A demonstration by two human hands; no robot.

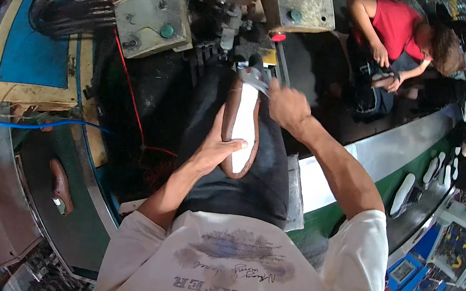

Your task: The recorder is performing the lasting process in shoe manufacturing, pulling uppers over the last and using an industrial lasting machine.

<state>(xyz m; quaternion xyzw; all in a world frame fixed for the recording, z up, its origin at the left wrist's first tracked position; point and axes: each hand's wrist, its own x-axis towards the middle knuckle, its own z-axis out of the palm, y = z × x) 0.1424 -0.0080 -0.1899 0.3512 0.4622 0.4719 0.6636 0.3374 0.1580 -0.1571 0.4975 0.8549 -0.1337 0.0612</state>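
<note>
A brown shoe (246,118) lies bottom up over my lap, its white sole side facing me. My left hand (213,147) is closed around its left edge, with the thumb pressed on the white bottom. At the shoe's far end, my right hand (286,110) is closed on a grey metal hand tool (254,80). The tool's head lies against or just over that end; its exact kind is blurred. The right fingers wrap its handle and hide most of it.
Ahead stands a machine (229,30) between two grey control boxes (154,22) with green buttons. Another brown shoe (60,186) rests on the left conveyor. Several white-soled shoes (403,194) lie on the right conveyor. A person in red (398,29) sits ahead right, handling a shoe.
</note>
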